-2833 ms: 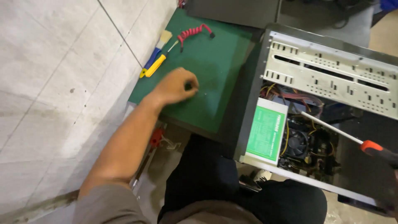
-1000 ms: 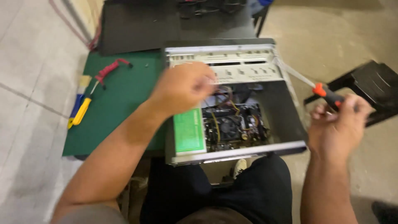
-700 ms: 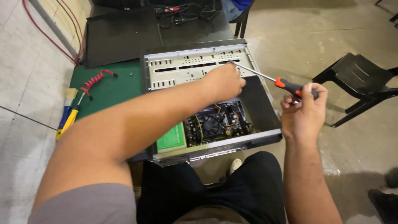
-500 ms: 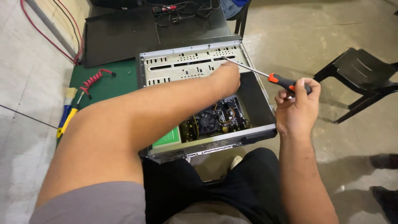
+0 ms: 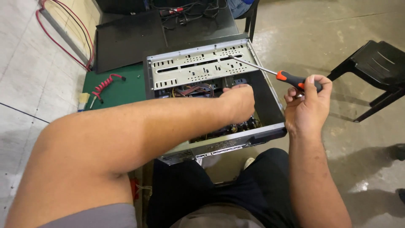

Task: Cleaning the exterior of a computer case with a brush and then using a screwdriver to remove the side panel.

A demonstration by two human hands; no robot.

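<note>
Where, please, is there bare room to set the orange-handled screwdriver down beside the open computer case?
The green mat is bare between the red coiled cable and the grey metal computer case. The concrete floor between case and black plastic chair is free too. Inside the case it is crowded with wires and the left hand.

No packages, labels, signs or screens show anywhere in view

Colours around the open computer case

The grey perforated metal computer case (image 5: pixel 198 67) sits beside a green flat mat (image 5: pixel 122 90); the orange-and-black-handled steel screwdriver (image 5: pixel 276 75) contrasts with a black plastic chair (image 5: pixel 377 63) and red coiled cable (image 5: pixel 105 84).
</note>
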